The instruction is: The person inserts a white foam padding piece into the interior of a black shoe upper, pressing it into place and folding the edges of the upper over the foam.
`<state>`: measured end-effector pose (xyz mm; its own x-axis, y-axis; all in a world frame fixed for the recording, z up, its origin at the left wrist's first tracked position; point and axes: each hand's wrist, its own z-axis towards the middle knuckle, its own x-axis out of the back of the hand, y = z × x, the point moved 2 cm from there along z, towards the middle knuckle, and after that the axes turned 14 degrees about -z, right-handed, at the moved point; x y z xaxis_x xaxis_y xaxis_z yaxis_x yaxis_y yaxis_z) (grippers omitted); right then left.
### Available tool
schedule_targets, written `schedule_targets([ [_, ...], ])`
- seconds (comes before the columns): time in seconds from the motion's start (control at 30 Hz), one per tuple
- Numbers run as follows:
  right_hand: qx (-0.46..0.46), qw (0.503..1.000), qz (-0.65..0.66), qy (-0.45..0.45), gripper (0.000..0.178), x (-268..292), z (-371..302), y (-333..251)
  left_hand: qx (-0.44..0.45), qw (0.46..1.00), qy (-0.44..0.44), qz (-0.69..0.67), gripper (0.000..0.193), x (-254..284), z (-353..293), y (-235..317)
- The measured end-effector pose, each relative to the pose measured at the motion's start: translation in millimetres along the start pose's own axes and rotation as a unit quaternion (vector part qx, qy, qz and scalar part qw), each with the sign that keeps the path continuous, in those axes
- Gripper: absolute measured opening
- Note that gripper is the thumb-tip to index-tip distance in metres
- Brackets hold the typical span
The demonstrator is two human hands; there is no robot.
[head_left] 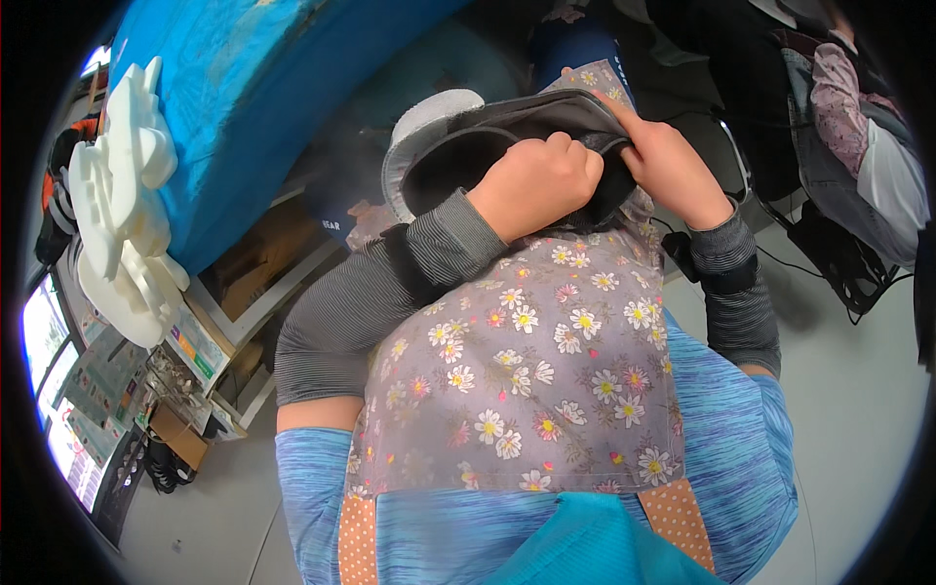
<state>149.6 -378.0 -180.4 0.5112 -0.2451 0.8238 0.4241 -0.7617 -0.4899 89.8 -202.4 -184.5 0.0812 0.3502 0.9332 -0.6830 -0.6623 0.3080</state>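
A grey fabric piece [395,171] with a dark, hollow inside and a rounded, fuzzy light-grey flap at its far left lies over my lap. My left hand [541,185] is closed in a fist over its opening, fingers curled on the dark lining; the fingertips are hidden. With thumb and fingers my right hand [673,166] grips the piece's right rim, close to the left fist. I cannot make out the exact kind of item. Beneath it spreads my flowered grey apron [546,390].
A large blue-covered bulk [244,107] rises at the far left, with white foam shapes [127,205] beside it. Below them is a shelf frame [234,327]. At the far right, clothes [858,127] hang over a dark bag [838,258] and cables.
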Motion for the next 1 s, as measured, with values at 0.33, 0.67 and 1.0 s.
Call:
schedule_targets([
  [0.33,0.086,0.991,-0.083,0.060,0.047,-0.7,0.9,-5.0,0.066,0.987,0.137,-0.058,0.018,10.7,-0.8,-26.2],
  [0.67,0.112,0.968,-0.204,0.096,0.013,1.0,7.6,-20.1,0.057,0.985,0.155,-0.052,0.024,14.2,1.9,-22.4],
  [1.0,0.082,0.972,-0.179,0.127,0.023,-1.3,9.4,-21.0,0.013,0.988,0.144,-0.050,0.017,9.7,-0.6,-30.0],
])
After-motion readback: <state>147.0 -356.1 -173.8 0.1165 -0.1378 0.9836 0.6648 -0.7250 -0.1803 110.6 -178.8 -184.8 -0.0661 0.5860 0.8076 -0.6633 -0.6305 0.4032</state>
